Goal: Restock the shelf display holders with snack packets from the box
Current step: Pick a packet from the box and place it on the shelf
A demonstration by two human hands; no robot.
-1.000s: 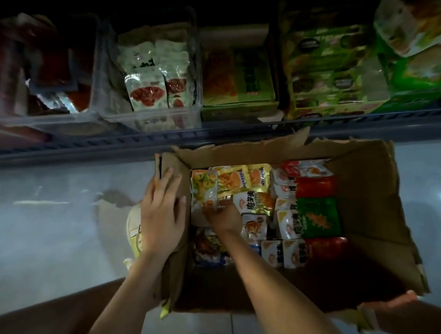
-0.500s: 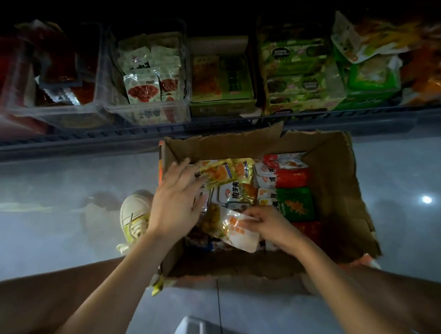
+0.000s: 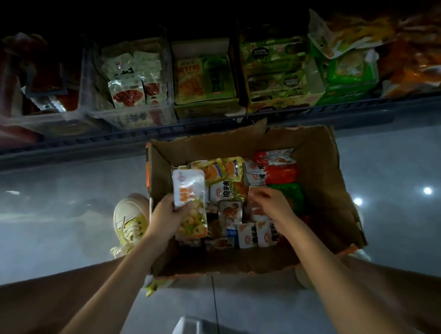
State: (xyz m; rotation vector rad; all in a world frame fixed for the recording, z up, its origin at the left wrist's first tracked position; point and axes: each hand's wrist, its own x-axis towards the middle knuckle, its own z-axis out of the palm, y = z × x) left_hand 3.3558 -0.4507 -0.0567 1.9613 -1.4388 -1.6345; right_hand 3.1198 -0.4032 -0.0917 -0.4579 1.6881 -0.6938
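**Step in hand:** picking stock out of the box. Nothing is going onto the shelf yet.

**Box:** the brown open-topped cardboard box (image 3: 325, 204) sits on the grey floor just in front of the dark wire shelf (image 3: 112, 144). It holds flat foil snack packets:
- red-and-white packets (image 3: 278, 173) toward its far right corner
- a green packet (image 3: 291, 194) just nearer than those
- yellow packets (image 3: 224, 169) along the far wall
- white packets (image 3: 256, 235) toward the near edge

**Left hand** (image 3: 166, 216): at the box's left wall, above the contents. Fingers and thumb curl round the lower end of a glossy white-and-orange packet (image 3: 188, 188). A yellow-green packet (image 3: 194, 223) is fanned under it in the same grip.

**Right hand** (image 3: 271, 203): down in the middle of the box, fingers bent onto the packets beside the green one. It is blurred, so I cannot tell whether it pinches a packet or only touches.

**Target:** a clear plastic display holder (image 3: 129, 117) stands at the shelf's front edge, left of the green cardboard display cartons (image 3: 206, 88). It is part filled with white packets printed in red. Which holder suits the held packets is not readable.

**Judgement:** this is the gathering phase, with the box well stocked and most of the task ahead.

**Next move:** the right hand needs to close on a matching packet and add it to the left-hand stack. The stack then has to be lifted clear of the torn far flap and up to the shelf.

**Risk:** the glossy packets could slide out of the fan.
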